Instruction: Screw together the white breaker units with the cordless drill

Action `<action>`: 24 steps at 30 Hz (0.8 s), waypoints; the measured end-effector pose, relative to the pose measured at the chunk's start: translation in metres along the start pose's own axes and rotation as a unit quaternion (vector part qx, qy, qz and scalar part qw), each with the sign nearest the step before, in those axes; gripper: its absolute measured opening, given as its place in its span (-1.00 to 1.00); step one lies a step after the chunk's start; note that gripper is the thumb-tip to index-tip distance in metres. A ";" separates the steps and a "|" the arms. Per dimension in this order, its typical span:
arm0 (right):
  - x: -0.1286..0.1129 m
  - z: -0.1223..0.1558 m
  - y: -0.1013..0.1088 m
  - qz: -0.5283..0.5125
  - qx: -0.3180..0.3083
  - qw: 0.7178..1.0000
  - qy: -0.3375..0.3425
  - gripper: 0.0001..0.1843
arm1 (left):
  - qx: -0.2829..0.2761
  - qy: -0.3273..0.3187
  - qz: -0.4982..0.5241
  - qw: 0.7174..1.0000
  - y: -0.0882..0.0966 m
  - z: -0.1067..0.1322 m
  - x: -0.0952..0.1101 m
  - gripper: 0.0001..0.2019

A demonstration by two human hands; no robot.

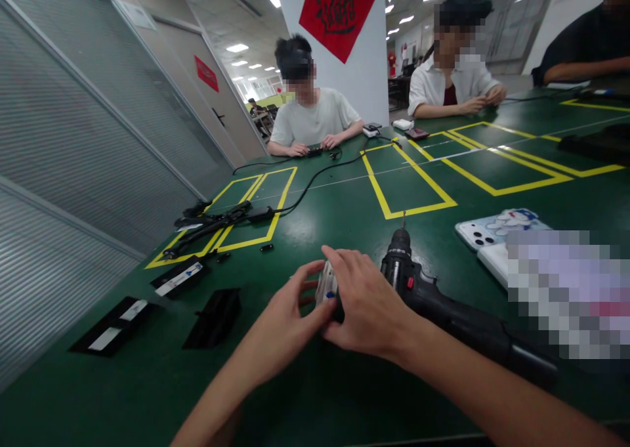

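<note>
Between my two hands is a small whitish part with a blue spot [327,283], mostly covered by fingers, so its exact kind does not show. My left hand [293,299] curls round its left side, thumb pressed near the blue spot. From the right, my right hand [361,299] closes over the same part. A dark piece shows under the right fingers. Beside my right hand a black cordless drill [433,296] lies on its side, its bit pointing away from me.
Black flat pieces [211,319] and pouches with white labels [118,325] lie left on the green table [325,217]. Farther back are a black device [221,220] and its cable. A phone [485,234] lies right. Co-workers [315,115] sit across.
</note>
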State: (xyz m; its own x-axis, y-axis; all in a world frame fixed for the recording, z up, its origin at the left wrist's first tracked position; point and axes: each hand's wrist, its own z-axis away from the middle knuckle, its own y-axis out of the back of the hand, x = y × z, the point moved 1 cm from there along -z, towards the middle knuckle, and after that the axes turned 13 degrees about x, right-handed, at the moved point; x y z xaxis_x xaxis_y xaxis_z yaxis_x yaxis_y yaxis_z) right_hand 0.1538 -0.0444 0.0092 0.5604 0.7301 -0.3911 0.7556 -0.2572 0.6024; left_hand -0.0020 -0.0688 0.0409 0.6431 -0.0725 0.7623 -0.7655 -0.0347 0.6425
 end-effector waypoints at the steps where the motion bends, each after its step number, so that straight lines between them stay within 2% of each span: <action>1: 0.000 0.000 0.000 -0.006 -0.005 1.000 0.013 0.05 | -0.012 -0.007 0.032 0.999 -0.013 -0.006 0.006 -0.44; 3: -0.001 0.000 -0.001 -0.015 -0.008 0.999 0.029 0.05 | -0.010 -0.019 0.059 0.998 -0.028 -0.016 0.011 -0.48; 4: -0.001 0.000 -0.001 -0.018 -0.009 0.999 0.034 0.04 | -0.005 -0.023 0.060 0.998 -0.029 -0.019 0.010 -0.51; 6: -0.002 0.000 -0.002 -0.014 -0.006 0.999 0.037 0.02 | 0.005 -0.021 0.043 0.999 -0.018 -0.022 0.005 -0.57; 8: -0.002 -0.001 -0.002 -0.001 -0.003 0.999 0.032 0.01 | 0.023 0.000 -0.008 1.000 0.009 -0.020 -0.003 -0.59; 10: -0.003 -0.001 -0.001 0.012 0.001 1.000 0.021 -0.01 | 0.095 0.046 -0.117 0.988 0.048 -0.015 -0.015 -0.54; 11: -0.003 -0.001 -0.001 0.017 0.001 1.000 0.018 -0.02 | 0.142 0.080 -0.195 0.967 0.070 -0.011 -0.022 -0.49; 13: -0.003 -0.001 -0.002 0.021 -0.001 1.000 0.018 -0.06 | 0.230 0.148 -0.320 0.907 0.110 -0.002 -0.037 -0.40; 16: -0.003 -0.001 -0.002 0.027 -0.004 0.999 0.021 -0.08 | 0.240 0.197 -0.357 0.881 0.148 0.007 -0.058 -0.38; 19: -0.002 -0.001 -0.001 0.036 -0.003 0.999 0.015 -0.10 | 0.219 0.206 -0.354 0.885 0.157 0.008 -0.077 -0.38; 22: -0.001 -0.001 -0.001 0.038 -0.006 0.999 0.012 -0.12 | 0.191 0.198 -0.374 0.886 0.154 0.002 -0.093 -0.38; 24: -0.001 -0.001 -0.001 0.039 -0.008 0.999 0.012 -0.13 | 0.192 0.186 -0.385 0.884 0.151 0.000 -0.101 -0.36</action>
State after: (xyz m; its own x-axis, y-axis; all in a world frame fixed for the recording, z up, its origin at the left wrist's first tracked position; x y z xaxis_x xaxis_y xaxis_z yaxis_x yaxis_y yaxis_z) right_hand 0.1526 -0.0443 0.0100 0.6093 0.7230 -0.3257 0.7041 -0.3043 0.6416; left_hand -0.1826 -0.0662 0.0607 0.8838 0.4493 0.1304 -0.0036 -0.2723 0.9622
